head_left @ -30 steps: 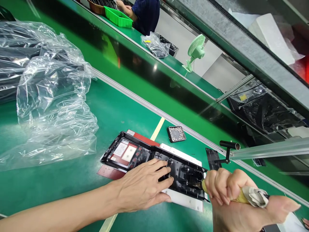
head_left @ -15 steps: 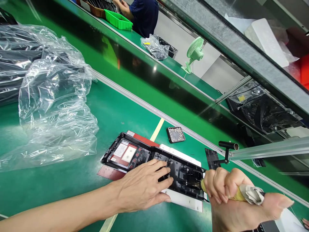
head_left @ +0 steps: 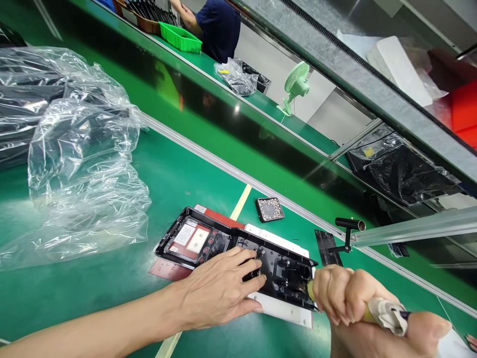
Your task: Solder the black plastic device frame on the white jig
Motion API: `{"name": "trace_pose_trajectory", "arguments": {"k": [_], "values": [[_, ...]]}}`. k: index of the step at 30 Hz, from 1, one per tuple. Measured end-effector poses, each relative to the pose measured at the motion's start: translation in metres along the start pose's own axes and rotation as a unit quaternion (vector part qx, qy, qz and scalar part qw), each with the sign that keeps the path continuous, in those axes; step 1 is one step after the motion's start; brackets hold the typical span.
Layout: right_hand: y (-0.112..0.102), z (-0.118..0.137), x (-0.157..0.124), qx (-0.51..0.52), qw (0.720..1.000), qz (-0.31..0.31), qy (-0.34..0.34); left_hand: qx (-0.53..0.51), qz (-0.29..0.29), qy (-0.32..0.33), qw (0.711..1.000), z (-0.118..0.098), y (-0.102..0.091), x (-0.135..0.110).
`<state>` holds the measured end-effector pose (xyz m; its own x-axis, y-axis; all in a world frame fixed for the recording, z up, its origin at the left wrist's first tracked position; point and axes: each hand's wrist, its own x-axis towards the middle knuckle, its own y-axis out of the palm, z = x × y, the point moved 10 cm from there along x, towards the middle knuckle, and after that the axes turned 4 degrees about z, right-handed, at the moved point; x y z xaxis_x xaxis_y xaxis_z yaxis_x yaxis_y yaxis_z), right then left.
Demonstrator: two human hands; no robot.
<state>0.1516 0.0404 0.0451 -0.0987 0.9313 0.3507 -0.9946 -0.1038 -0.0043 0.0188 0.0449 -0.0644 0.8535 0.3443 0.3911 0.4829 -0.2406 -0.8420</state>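
Note:
A long black plastic housing (head_left: 275, 271) lies with its inner side up, ribs and posts showing. My left hand (head_left: 223, 286) rests flat on its middle, fingers spread, the thumb over the white fixture strip (head_left: 288, 312) at the near side. At the housing's right end, my right hand (head_left: 346, 298) is wrapped round a yellow-handled tool (head_left: 368, 315) with pale cloth wound about its rear and a dark cable behind. The tool points into the housing; its tip is hard to make out. A window with red and white pieces (head_left: 188, 238) shows at the housing's left end.
A small black tray of screws (head_left: 270, 209) sits beyond the housing. Clear plastic bags with dark parts (head_left: 74, 149) cover the left side. A metal bracket (head_left: 349, 231) stands near my right hand. Behind are a green fan (head_left: 297, 82), a green bin (head_left: 181, 37) and a co-worker (head_left: 218, 27).
My right hand and the tool have tilted slightly, with the hand a little lower and further left. My left hand stays on the housing. The view has shifted a little.

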Motion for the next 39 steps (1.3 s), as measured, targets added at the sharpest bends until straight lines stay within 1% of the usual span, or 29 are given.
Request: {"name": "trace_pose_trajectory", "arguments": {"k": [3,5,9,11,13,16,18,20,21,23,26,31,35,39], "values": [[0.001,0.005,-0.001,-0.010,0.999,0.037,-0.015,0.000,0.000,0.001,1.000,0.000,-0.001,0.000],[-0.004,0.003,-0.001,-0.002,1.000,0.030,-0.005,0.000,0.000,0.001,1.000,0.000,-0.002,0.000],[-0.019,-0.004,-0.001,0.018,0.998,-0.041,0.036,0.004,0.000,0.001,1.000,0.000,-0.003,0.000],[-0.023,-0.003,-0.002,0.009,0.998,-0.057,0.038,0.005,-0.004,0.003,1.000,-0.001,-0.005,0.000],[-0.027,0.003,-0.002,0.000,0.998,-0.065,0.022,0.003,-0.004,0.003,1.000,-0.001,-0.006,0.001],[-0.038,0.018,-0.002,-0.018,0.995,-0.097,-0.030,-0.003,0.004,0.002,1.000,-0.001,-0.007,0.002],[-0.049,0.024,-0.004,-0.030,0.987,-0.147,-0.056,-0.005,0.006,0.000,1.000,-0.001,-0.007,0.002],[-0.058,0.025,-0.005,-0.035,0.977,-0.199,-0.068,-0.005,0.005,-0.001,1.000,-0.001,-0.006,0.002],[-0.059,0.024,-0.005,-0.035,0.974,-0.215,-0.070,-0.006,0.006,-0.002,1.000,-0.001,-0.006,0.002],[-0.058,0.021,-0.001,-0.037,0.973,-0.215,-0.071,-0.008,0.012,-0.002,1.000,0.000,-0.004,0.002],[-0.050,0.017,0.006,-0.042,0.978,-0.192,-0.070,-0.009,0.017,0.000,1.000,0.000,-0.002,0.002],[-0.050,0.014,0.009,-0.037,0.975,-0.204,-0.077,-0.007,0.009,0.000,1.000,-0.001,-0.004,0.001],[-0.046,0.011,0.015,-0.014,0.984,-0.164,-0.072,-0.011,-0.002,-0.002,1.000,-0.001,-0.005,0.000],[-0.044,0.010,0.019,-0.005,0.985,-0.155,-0.070,-0.014,-0.005,-0.004,1.000,0.000,-0.005,0.000]]}}
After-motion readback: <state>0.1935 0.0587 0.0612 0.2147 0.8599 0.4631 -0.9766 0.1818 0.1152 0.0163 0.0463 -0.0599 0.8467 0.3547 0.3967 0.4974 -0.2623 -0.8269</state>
